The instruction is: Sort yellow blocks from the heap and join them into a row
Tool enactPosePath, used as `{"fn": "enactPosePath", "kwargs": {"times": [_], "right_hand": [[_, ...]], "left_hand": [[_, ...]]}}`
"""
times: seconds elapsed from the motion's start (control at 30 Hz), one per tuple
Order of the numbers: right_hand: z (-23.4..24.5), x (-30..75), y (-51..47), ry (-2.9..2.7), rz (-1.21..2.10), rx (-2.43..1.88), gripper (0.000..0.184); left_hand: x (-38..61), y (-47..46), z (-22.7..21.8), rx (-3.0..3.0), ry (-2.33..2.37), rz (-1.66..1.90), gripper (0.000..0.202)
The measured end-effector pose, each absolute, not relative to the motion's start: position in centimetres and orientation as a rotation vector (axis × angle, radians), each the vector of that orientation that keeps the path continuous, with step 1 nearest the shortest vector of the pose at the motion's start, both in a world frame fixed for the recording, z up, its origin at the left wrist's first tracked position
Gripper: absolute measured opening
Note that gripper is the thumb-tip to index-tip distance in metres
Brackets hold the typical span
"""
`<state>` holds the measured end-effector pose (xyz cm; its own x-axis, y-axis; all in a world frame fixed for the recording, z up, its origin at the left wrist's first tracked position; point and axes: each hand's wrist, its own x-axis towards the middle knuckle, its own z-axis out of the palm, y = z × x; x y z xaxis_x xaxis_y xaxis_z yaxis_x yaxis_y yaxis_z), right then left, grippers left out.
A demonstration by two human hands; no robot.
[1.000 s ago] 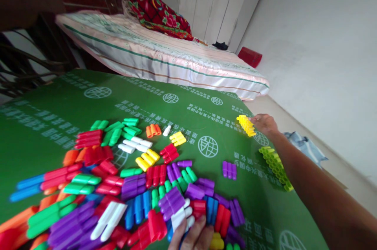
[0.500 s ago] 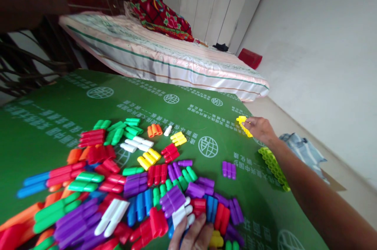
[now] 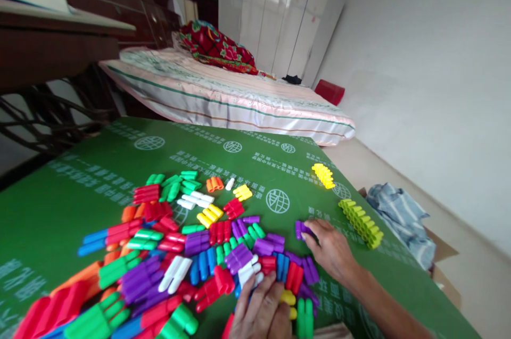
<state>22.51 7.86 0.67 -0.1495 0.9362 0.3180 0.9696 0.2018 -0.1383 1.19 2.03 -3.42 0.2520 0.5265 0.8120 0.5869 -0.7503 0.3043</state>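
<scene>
At the table's right side, my right hand [image 3: 331, 249] has its thumb and index finger closed on a small purple plastic block [image 3: 299, 230] made of joined tubes. My left hand [image 3: 261, 307] lies over the near part of the block pile with its fingers stretched out, touching a white block [image 3: 248, 271]. Beside those fingers are a red block [image 3: 268, 264], a yellow block [image 3: 288, 297] and a purple block [image 3: 238, 257] lying over others. Beyond my right hand rest a yellow cluster [image 3: 323, 175] and a longer yellow-green cluster [image 3: 361, 223] of joined tubes.
The loose pile spreads left over the green table [image 3: 223, 160], with red, green, purple, orange, blue and white blocks. A bed [image 3: 239, 99] stands past the far edge. Blue-striped cloth [image 3: 399, 222] lies off the right edge, near a white wall [image 3: 431, 89].
My right hand has let go of the yellow cluster and come back toward me to the purple block. My left hand stays at the pile. The view has tilted up.
</scene>
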Motion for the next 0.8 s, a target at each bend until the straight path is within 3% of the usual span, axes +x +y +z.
{"fn": "enactPosePath", "kwargs": {"times": [0.17,0.43,0.8], "right_hand": [[-1.1,22.3,7.5,-2.069,-0.305,-1.678,0.025],[-2.6,22.8,7.1,-2.026,-0.313,-1.625,0.032],[-3.6,23.9,7.1,-2.085,-0.369,-1.642,0.039]], "left_hand": [[2.1,2.0,-3.3,-2.243,-1.069,-1.722,0.024],[0.9,-0.3,-1.4,-2.618,-1.200,-1.129,0.019],[0.8,-1.1,-0.3,-2.672,-1.150,-0.737,0.025]]}}
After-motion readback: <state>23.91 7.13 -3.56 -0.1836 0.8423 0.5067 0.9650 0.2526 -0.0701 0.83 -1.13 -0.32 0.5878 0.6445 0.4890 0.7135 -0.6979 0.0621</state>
